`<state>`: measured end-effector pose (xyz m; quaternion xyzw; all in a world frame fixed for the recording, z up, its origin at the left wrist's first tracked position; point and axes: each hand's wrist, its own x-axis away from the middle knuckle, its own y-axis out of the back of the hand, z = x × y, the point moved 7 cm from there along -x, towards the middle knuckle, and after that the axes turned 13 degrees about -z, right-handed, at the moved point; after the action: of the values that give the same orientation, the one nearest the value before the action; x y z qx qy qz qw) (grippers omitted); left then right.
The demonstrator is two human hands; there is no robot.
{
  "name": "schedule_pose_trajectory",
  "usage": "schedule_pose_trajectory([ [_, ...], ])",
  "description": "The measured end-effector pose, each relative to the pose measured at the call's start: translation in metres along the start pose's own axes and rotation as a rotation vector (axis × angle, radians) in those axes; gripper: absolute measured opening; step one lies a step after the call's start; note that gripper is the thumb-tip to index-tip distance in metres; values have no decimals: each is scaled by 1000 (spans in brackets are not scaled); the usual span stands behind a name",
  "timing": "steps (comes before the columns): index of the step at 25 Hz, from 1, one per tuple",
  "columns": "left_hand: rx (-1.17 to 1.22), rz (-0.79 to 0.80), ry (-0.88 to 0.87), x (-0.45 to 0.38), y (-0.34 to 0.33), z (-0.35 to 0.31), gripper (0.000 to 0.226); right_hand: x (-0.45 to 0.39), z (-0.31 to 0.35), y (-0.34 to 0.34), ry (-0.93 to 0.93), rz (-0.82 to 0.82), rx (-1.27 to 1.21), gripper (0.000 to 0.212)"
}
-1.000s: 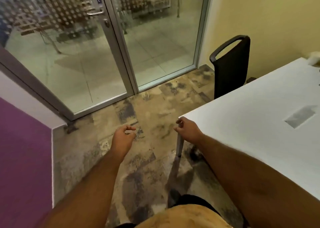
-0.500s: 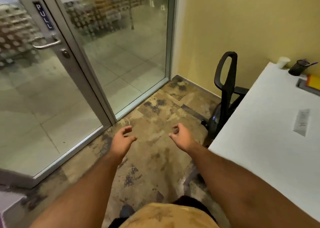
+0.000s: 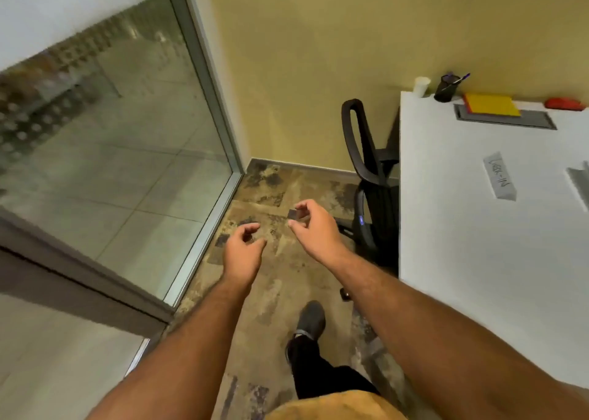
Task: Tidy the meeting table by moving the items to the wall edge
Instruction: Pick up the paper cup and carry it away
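The white meeting table (image 3: 471, 260) fills the right side. Along its far edge by the yellow wall stand a white cup (image 3: 421, 86), a black pen holder (image 3: 447, 87) with a purple pen, a yellow and red pad (image 3: 490, 104) and a red object (image 3: 564, 103). A grey label (image 3: 499, 175) lies flat on the tabletop. My left hand (image 3: 243, 250) and my right hand (image 3: 314, 226) hang over the carpet, left of the table. Both have loosely curled, parted fingers and hold nothing.
A black office chair (image 3: 371, 177) stands tucked at the table's left side near the wall. A glass partition (image 3: 111, 152) runs along the left. A grey cable hatch (image 3: 506, 120) is set in the tabletop. My shoe (image 3: 310, 321) is on the patterned carpet.
The view has swung right and toward the wall, bringing the items at the table's far edge into sight. My right hand left the table corner; both hands stay empty.
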<state>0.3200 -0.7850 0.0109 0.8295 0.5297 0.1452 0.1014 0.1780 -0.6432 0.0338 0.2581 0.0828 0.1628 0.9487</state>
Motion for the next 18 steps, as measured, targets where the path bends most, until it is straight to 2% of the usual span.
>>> schedule_pose_trajectory([
  [5, -42, 133, -217, -123, -91, -82, 32, -148, 30, 1, 14, -198, -136, 27],
  [11, 70, 156, -167, -259, -196, -160, 26, -316, 36, 23, -10, -319, -138, 29],
  [18, 144, 399, -23, -333, -369, -197, 23, -443, -34, 60, -206, -486, -106, 30],
])
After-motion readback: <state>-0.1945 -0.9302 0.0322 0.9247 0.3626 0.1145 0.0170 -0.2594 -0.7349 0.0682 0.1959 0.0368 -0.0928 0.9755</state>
